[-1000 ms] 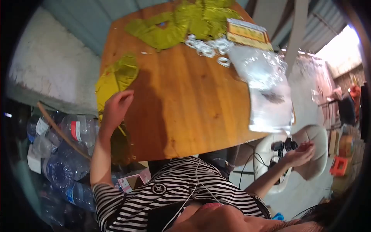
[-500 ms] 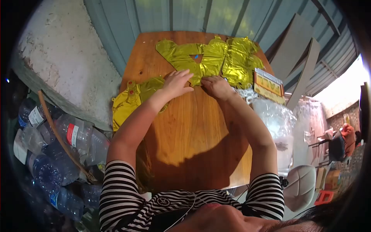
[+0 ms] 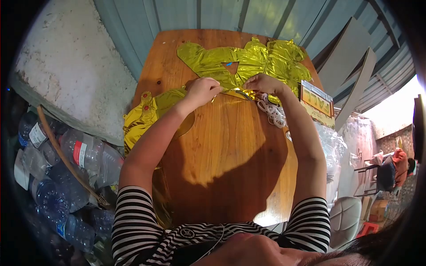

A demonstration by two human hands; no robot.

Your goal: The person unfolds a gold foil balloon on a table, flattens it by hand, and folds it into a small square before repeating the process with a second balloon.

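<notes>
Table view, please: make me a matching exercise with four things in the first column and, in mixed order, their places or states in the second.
1. printed card
2. plastic bottles
3. foil balloon
4. corrugated wall

A. heaped left of the table
B. beyond the table's far edge
C. on the table's right side
D. flat, hands at its near edge

Pairs: 1-C; 2-A; 3-D; 4-B

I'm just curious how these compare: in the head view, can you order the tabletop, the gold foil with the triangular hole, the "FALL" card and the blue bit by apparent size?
1. Tabletop
2. Gold foil
3. "FALL" card
4. Blue bit, tiny within the hole
</notes>
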